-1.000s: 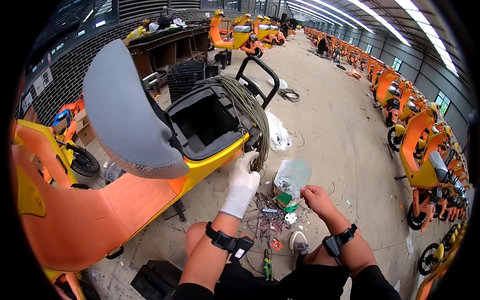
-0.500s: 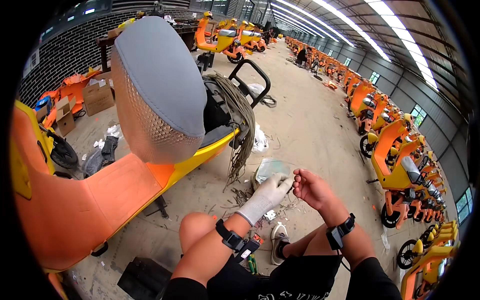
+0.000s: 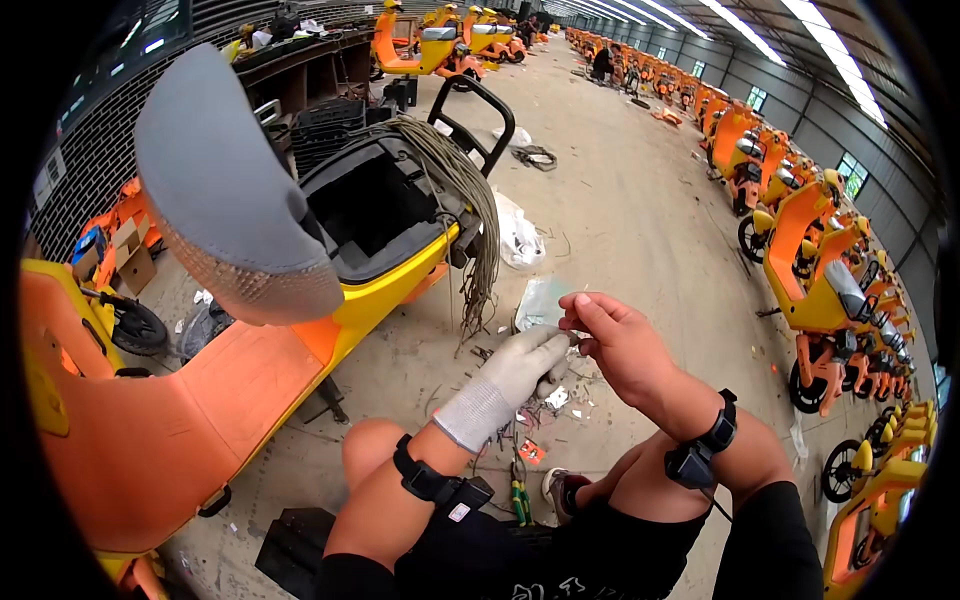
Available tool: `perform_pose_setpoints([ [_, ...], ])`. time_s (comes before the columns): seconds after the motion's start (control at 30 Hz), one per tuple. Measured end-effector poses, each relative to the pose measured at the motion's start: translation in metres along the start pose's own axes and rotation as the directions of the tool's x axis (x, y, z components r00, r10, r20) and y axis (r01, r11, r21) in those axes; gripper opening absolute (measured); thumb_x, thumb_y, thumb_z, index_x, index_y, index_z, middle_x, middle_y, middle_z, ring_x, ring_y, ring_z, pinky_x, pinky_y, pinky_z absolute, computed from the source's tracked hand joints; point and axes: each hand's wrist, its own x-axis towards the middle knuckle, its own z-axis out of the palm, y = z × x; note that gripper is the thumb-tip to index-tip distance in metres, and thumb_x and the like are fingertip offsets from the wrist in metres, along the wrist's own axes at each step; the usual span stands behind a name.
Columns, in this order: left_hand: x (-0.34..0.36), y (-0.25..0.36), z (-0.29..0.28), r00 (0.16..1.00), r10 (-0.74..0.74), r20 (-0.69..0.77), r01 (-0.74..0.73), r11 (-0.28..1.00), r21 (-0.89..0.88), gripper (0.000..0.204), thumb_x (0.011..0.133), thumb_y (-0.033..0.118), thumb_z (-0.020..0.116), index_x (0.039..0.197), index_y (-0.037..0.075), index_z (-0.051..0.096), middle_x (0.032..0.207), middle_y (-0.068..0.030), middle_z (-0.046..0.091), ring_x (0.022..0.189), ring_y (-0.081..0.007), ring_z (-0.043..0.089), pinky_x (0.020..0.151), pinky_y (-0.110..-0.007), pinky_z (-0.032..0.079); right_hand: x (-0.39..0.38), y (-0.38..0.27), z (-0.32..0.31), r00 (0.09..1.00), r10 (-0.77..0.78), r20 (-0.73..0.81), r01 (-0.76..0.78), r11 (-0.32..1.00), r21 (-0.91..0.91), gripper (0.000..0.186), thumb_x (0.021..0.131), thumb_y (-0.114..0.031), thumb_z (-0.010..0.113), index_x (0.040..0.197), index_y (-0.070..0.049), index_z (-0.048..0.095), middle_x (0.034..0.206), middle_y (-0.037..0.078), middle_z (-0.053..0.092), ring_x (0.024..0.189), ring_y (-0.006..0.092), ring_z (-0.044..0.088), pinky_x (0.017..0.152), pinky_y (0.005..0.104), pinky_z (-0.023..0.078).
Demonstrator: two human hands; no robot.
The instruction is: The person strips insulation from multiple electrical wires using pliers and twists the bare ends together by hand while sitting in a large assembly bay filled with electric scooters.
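Note:
My left hand (image 3: pixel 525 370), in a pale knit glove, has its fingers curled over above the floor. Touching or almost touching its fingertips is my bare right hand (image 3: pixel 618 338), thumb and fingers pinched together. Whatever lies between the fingers is too small to make out. To the left stands an orange and yellow scooter (image 3: pixel 330 345) with its grey seat (image 3: pixel 225 160) tipped up over a dark open compartment (image 3: pixel 375 205). A bundle of olive cords (image 3: pixel 478 215) drapes over its rear. Beneath my hands lies a clear plastic bag (image 3: pixel 541 303).
Green-handled pliers (image 3: pixel 521 497) lie on the floor near my foot, among wire scraps and paper bits. A white bag (image 3: pixel 518 235) sits by the scooter's rear. Rows of scooters (image 3: pixel 800 260) line the right side. A dark box (image 3: pixel 293 548) is at lower left.
The view has shifted, showing more of the open compartment. My right hand has turned, its back now more visible, and the gloved hand has tipped downward. Both stay close together.

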Motion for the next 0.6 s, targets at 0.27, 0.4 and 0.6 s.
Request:
perform_pose_setpoints([
  [0.27, -0.016, 0.024, -0.003, 0.965, -0.040, -0.258, 0.060, 0.996, 0.070, 0.024, 0.100, 0.024, 0.053, 0.101, 0.001, 0.059, 0.067, 0.0022, 0.045, 0.053, -0.0061, 0.037, 0.047, -0.022, 0.027, 0.024, 0.024, -0.008, 0.991, 0.050, 0.125, -0.048, 0.999, -0.019, 0.043, 0.107, -0.040, 0.040, 0.127, -0.007, 0.058, 0.096, 0.002, 0.062, 0.091, 0.0113, 0.059, 0.076, 0.0271, 0.045],
  [0.4, -0.016, 0.020, -0.003, 0.930, -0.027, -0.367, 0.036, 0.999, 0.018, 0.024, 0.100, 0.023, 0.053, 0.103, 0.000, 0.061, 0.067, 0.0028, 0.047, 0.051, -0.0037, 0.035, 0.046, -0.020, 0.024, 0.033, 0.075, -0.030, 0.792, 0.402, 0.460, -0.186, 0.876, -0.445, 0.053, 0.104, -0.049, 0.040, 0.117, -0.001, 0.059, 0.090, 0.003, 0.065, 0.077, 0.0109, 0.063, 0.066, 0.0283, 0.048],
  [0.6, -0.024, 0.016, -0.014, 0.939, 0.009, -0.343, 0.021, 0.996, 0.084, 0.027, 0.101, 0.027, 0.053, 0.105, 0.002, 0.063, 0.069, 0.0037, 0.050, 0.055, -0.0044, 0.040, 0.049, -0.020, 0.030, 0.066, 0.280, -0.015, 0.526, 0.798, 0.293, -0.141, 0.421, -0.896, 0.053, 0.100, -0.049, 0.050, 0.099, 0.001, 0.067, 0.078, 0.007, 0.068, 0.067, 0.0192, 0.065, 0.055, 0.0324, 0.053],
])
